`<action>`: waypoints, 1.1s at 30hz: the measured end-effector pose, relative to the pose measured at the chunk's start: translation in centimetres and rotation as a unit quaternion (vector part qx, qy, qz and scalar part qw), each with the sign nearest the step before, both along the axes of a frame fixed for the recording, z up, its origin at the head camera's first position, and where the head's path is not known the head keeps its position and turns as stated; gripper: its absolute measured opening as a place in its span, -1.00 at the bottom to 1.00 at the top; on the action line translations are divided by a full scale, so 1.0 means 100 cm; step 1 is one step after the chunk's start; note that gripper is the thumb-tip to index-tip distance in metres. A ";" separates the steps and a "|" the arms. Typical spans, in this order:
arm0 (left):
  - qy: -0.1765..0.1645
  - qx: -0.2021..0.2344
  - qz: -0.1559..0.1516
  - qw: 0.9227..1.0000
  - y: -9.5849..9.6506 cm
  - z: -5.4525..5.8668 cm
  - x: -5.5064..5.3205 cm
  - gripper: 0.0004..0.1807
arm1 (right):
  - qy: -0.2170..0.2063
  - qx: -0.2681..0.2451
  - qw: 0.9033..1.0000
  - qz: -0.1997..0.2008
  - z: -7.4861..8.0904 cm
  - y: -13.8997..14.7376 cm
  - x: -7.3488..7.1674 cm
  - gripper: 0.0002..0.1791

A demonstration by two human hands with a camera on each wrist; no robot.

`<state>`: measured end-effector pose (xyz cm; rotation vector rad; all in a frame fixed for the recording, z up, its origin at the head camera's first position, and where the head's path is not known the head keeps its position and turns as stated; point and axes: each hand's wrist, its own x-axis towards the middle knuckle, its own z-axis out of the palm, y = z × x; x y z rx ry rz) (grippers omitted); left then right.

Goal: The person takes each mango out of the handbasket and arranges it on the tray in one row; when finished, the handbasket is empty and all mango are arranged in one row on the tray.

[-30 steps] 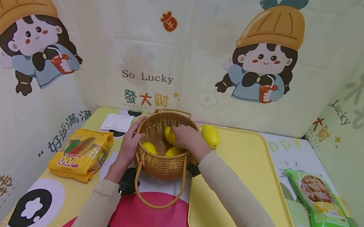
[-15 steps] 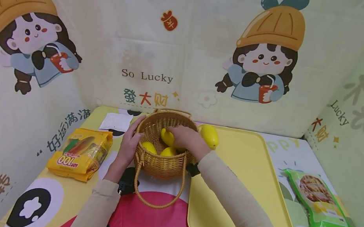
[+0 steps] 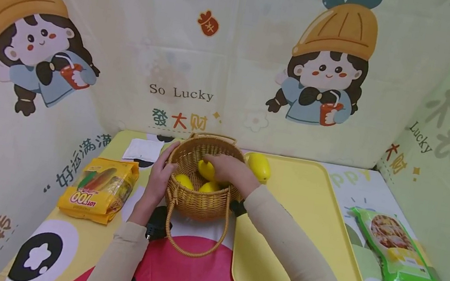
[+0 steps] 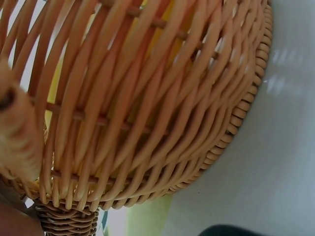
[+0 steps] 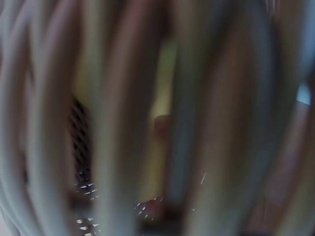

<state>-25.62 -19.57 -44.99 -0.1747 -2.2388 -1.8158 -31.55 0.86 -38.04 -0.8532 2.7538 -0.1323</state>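
A brown wicker basket [image 3: 201,204] stands upright at the middle of the table, its front handle hanging down. My left hand [image 3: 160,177] holds the basket's left side, thumb over the rim. My right hand [image 3: 227,168] reaches inside from the right and grips a yellow lemon [image 3: 205,170]. Two other lemons, one on the left [image 3: 184,182] and one in front [image 3: 210,187], lie in the basket. Outside, right of the rim, is another lemon [image 3: 259,167]. Wicker weave [image 4: 128,108] fills most of the left wrist view. Blurred wicker strands [image 5: 123,123] cover the right wrist view.
Right of the basket lies a yellow tray [image 3: 302,211]. A green food packet [image 3: 403,255] is at the far right. To the left are an orange snack bag [image 3: 99,189] and a small white packet [image 3: 143,150]. A patterned cloth wall [image 3: 243,79] rises behind.
My right hand has shifted slightly left inside the basket with the lemon, and the front lemon has also moved a little left. My left hand stays on the rim.
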 end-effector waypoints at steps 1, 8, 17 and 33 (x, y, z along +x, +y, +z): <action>-0.004 0.002 -0.002 1.000 0.000 0.002 0.001 -0.33 | 0.000 0.001 1.000 -0.001 0.000 0.000 0.000 -0.35; -0.013 -0.003 -0.009 1.000 0.007 0.027 0.018 -0.31 | -0.020 0.007 1.000 -0.003 0.002 0.001 0.001 -0.29; -0.005 0.000 -0.015 1.000 0.009 0.028 0.018 -0.30 | -0.024 0.010 0.999 0.021 0.002 0.001 -0.001 -0.33; -0.010 -0.005 -0.014 1.000 0.007 0.031 0.021 -0.34 | 0.023 -0.025 0.999 0.037 -0.001 -0.003 -0.003 -0.35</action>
